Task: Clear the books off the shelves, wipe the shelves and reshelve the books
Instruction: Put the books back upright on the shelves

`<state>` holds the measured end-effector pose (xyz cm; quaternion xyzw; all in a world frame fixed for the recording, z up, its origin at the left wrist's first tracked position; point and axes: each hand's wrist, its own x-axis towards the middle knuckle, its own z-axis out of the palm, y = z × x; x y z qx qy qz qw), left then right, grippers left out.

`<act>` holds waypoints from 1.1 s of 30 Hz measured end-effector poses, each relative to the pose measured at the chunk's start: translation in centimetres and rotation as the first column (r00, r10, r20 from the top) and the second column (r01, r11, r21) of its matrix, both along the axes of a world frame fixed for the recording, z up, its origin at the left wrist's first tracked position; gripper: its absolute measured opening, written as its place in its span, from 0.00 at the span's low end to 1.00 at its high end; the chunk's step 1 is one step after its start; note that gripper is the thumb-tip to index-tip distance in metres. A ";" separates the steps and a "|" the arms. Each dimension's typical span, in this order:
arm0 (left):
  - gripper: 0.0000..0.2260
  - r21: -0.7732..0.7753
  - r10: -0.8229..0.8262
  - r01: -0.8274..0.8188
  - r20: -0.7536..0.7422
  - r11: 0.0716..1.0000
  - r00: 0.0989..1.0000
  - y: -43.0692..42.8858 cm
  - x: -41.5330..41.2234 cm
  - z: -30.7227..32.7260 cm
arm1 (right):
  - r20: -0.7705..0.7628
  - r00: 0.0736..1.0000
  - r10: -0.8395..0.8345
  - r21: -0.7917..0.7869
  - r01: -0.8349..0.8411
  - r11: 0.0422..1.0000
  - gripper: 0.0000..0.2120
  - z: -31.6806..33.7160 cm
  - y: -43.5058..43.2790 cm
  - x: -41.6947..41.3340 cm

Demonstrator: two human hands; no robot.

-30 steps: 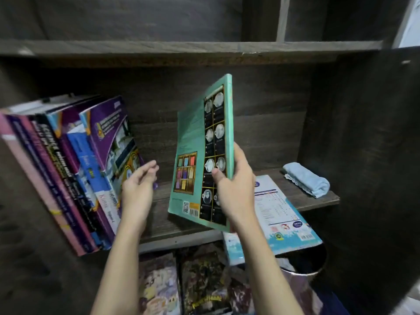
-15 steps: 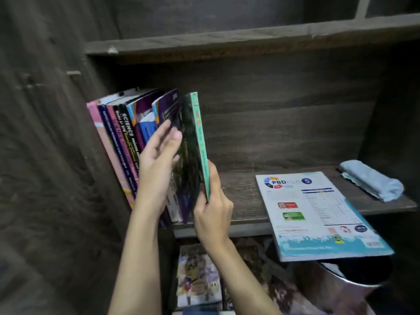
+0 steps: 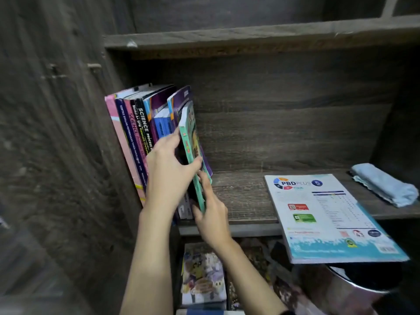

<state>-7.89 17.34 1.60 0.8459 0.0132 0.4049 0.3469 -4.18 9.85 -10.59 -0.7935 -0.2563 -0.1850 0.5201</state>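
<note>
Left hand [image 3: 169, 171] gripping green book [image 3: 190, 153] at row of books [image 3: 145, 133], right hand [image 3: 210, 214] pinching its lower edge, shelf [image 3: 245, 198] beneath

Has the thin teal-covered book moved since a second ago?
Yes. The thin teal-covered book went left, from mid-shelf to the leaning row of books at the dark wooden side panel.

We see bare shelf [image 3: 241, 196] at the centre of the frame, open between the leaning row of books [image 3: 145, 133] at left and the flat workbook [image 3: 327, 214] at right, which overhangs the front edge. A folded blue cloth [image 3: 384, 187] blocks the far right corner. Both hands [image 3: 168, 171] crowd the teal book [image 3: 191, 151] against the row.
</note>
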 end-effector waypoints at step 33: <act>0.17 -0.375 0.095 -0.025 0.169 0.927 0.981 1.1 3.3 -3.5 | -0.471 0.869 0.152 -0.140 -0.244 0.960 0.35 -3.1 -2.7 4.5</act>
